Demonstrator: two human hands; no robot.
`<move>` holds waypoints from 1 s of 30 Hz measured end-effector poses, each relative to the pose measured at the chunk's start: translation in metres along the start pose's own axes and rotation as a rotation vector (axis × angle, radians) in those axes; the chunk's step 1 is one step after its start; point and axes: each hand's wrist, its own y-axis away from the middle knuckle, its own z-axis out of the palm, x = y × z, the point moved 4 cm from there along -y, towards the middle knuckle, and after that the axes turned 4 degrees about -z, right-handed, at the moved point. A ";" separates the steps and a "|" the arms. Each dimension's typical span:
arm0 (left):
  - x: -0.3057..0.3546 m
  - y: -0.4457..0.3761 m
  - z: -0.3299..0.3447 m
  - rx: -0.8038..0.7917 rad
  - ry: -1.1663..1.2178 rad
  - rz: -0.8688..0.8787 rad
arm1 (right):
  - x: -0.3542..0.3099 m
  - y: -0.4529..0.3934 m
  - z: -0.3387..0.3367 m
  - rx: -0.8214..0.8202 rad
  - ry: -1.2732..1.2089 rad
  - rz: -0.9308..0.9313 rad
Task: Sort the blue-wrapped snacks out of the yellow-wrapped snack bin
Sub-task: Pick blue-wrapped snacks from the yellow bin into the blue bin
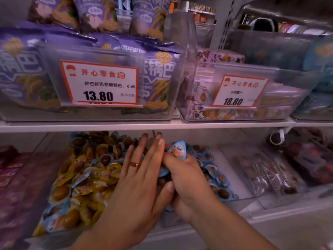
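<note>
Midway through sorting, the right hand (187, 179) pinches a blue-wrapped snack (178, 150) over the right bin (239, 195); the left hand (138, 179) lies flat, fingers straight, while blue packets remain in the yellow bin (75, 179).

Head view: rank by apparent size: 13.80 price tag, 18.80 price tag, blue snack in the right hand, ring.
1. 13.80 price tag
2. 18.80 price tag, though it sits angled, so the gap is unsure
3. blue snack, partly hidden by the right hand
4. ring on the left hand
</note>
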 end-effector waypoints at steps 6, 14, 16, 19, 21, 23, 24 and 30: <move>-0.017 0.003 -0.004 -0.070 0.128 -0.088 | -0.019 -0.064 -0.070 0.371 0.045 -0.022; -0.083 0.013 -0.023 -0.054 -0.074 -0.194 | -0.029 -0.123 -0.153 0.511 0.521 0.112; -0.097 0.016 -0.032 -0.029 -0.062 -0.228 | -0.032 -0.122 -0.156 0.510 0.664 0.062; -0.111 0.021 -0.047 -0.006 -0.138 -0.251 | -0.037 -0.116 -0.136 0.433 0.738 -0.103; -0.121 0.026 -0.060 0.019 -0.343 -0.239 | -0.040 -0.105 -0.109 0.383 0.654 -0.294; -0.131 0.033 -0.075 0.019 -0.496 -0.252 | -0.040 -0.085 -0.070 0.284 0.737 -0.485; -0.135 0.038 -0.081 -0.005 -0.543 -0.261 | -0.035 -0.072 -0.047 0.191 0.841 -0.567; -0.132 0.065 -0.068 -0.245 -0.699 -0.273 | 0.029 -0.032 0.067 -0.451 1.410 -0.783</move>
